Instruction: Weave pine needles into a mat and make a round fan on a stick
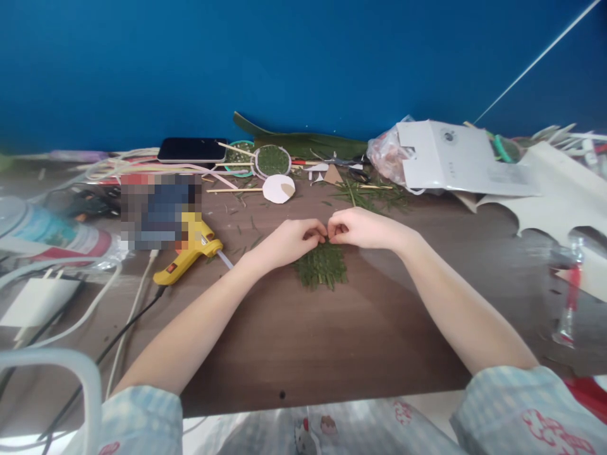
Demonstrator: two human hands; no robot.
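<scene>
A small mat of green grass-like strips [321, 266] lies on the brown table in front of me. Over its far edge, my left hand [296, 240] is closed in a pinch, fingertips pressed together. My right hand [355, 227] pinches too, its fingertips almost meeting those of the left. Whatever lies between the fingers is hidden or too small to make out. Loose green blades [365, 197] are scattered just beyond my right hand. To the left of my left forearm rests a yellow glue gun [190, 249] with a glue stick poking out of its back.
At the back lie a phone [192, 150], a round green-covered disc [272, 161], a white paper disc on a stick [279, 189] and scissors [358, 172]. White packaging [455, 158] and cut card [545, 189] sit right. A plastic bottle [57, 234], charger [40, 300] and cables crowd the left.
</scene>
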